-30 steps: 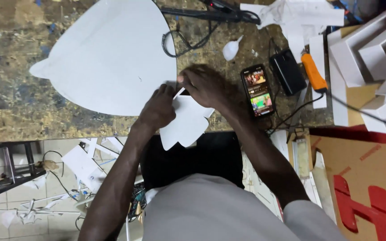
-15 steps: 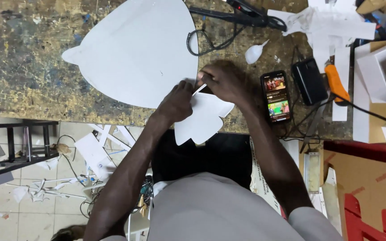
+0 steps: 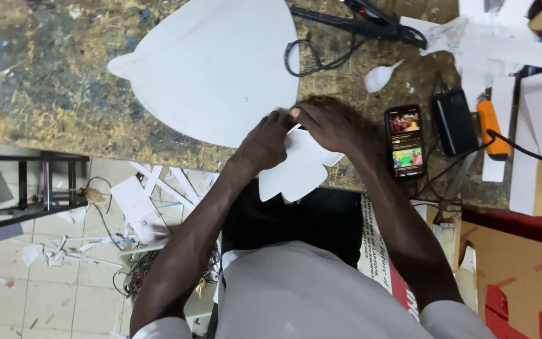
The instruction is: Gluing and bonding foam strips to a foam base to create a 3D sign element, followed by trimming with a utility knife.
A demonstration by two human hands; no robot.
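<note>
Small cutout: a small white lobed foam-board cutout [image 3: 299, 168] is hanging over the near edge of the workbench, pinched at its far edge by both hands.
Left hand: the left hand [image 3: 263, 142] is gripping the cutout's upper left, fingers curled tight.
Right hand: the right hand [image 3: 334, 125] is clamping it from the right, fingertips meeting the left's.
Right of the hands: a black smartphone with a lit screen [image 3: 404, 140] is lying beside a black box [image 3: 453, 122] and an orange-handled tool [image 3: 492, 129].
Farther back: a large white shield-shaped board [image 3: 214, 66] is resting on the scarred, paint-flecked workbench [image 3: 39, 81].
</note>
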